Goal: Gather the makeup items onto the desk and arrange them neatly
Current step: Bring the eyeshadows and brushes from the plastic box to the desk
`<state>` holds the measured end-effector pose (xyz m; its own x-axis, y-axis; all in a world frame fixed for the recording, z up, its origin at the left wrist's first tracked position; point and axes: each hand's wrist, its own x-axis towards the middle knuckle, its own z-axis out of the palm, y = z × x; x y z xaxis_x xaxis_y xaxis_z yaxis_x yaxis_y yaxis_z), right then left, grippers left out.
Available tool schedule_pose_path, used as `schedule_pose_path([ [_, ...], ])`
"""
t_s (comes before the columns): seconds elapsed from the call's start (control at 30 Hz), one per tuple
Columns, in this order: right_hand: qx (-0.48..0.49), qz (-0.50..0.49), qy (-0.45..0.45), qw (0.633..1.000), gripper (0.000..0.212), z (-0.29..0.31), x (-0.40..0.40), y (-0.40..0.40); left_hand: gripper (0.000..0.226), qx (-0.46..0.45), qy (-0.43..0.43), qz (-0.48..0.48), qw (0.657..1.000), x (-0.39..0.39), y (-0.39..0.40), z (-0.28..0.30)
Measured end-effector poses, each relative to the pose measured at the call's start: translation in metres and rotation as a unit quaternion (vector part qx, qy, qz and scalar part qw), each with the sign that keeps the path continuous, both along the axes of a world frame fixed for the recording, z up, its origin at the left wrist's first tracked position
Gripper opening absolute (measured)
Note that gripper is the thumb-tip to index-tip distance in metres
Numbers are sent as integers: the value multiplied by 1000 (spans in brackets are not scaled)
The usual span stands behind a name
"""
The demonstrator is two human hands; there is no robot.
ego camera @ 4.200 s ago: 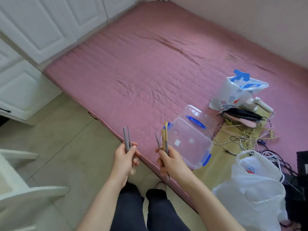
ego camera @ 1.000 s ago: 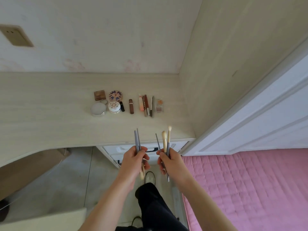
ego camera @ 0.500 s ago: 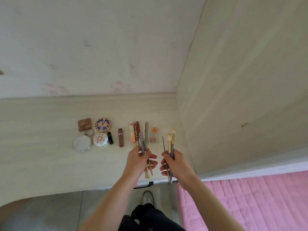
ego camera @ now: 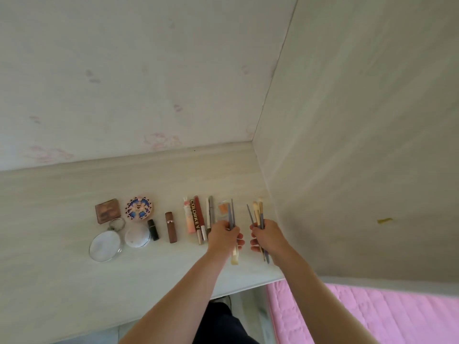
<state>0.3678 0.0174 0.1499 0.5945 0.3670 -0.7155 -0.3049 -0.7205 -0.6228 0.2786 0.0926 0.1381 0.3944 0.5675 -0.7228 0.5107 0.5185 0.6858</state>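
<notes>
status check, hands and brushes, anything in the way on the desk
Left hand grips two grey-handled brushes. Right hand grips a brush bundle. Both over the desk, right end of the makeup row. Bare spot by the side panel.

Taking the row of makeup (ego camera: 196, 220) as landmark, the tabletop (ego camera: 62, 289) lies bare in front of it to the near edge, behind it to the back wall (ego camera: 136, 83), and to its left. On its right end, both hands occupy the narrow strip before the side panel (ego camera: 360, 157): the left hand (ego camera: 224, 237) and right hand (ego camera: 267, 235), each gripping brushes. That panel blocks any pass further right.
</notes>
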Motion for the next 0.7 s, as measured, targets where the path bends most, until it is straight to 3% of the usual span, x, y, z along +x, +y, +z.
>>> schedule_pose_path([
  [0.23,-67,26,-36,997,13,-25,32,13,13,18,34,-55,998,32,8,-25],
  [0.7,-59,82,-71,992,25,-48,53,9,12,67,109,-85,988,59,6,-67],
])
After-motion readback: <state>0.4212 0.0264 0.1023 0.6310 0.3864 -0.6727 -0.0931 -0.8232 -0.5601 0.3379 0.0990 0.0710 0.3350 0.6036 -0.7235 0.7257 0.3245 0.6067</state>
